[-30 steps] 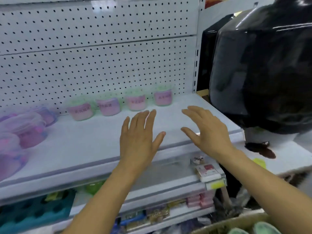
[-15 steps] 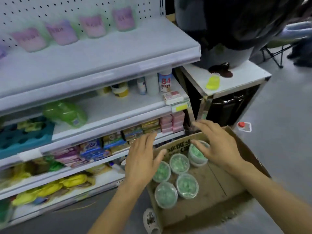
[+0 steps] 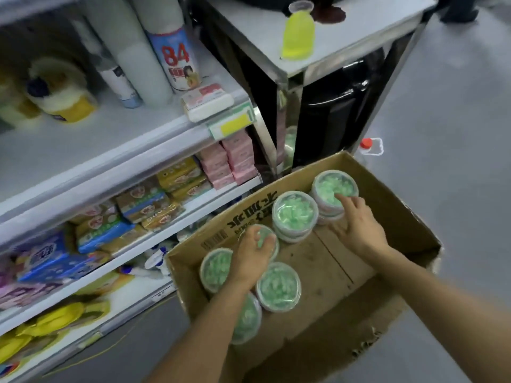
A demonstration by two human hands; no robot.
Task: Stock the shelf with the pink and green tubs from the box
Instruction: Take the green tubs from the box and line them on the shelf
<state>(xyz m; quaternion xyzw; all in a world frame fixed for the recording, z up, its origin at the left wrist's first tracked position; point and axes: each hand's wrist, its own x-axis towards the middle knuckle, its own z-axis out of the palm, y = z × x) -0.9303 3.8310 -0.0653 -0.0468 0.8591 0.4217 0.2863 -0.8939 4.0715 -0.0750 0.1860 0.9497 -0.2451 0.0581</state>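
A person reaches both bare hands into an open brown corrugated cardboard box standing on the grey floor beside a white metal shelf unit. Six round clear plastic tubs with green contents remain in the box, so, judging by this, much of the stocking is left; the target shelf is out of view. The left hand curls over the lid of one green-filled tub in the left cluster, gripping it from above. The right hand rests fingertips on the far-right tub, thumb spread beside its wall; whether it grips yet cannot be told. That tub and its neighbour, a middle tub, seem to sit on other tubs. The lids are smooth, translucent and glossy; the box floor is scuffed, dull card. The lower shelves hold boxed and wrapped goods.
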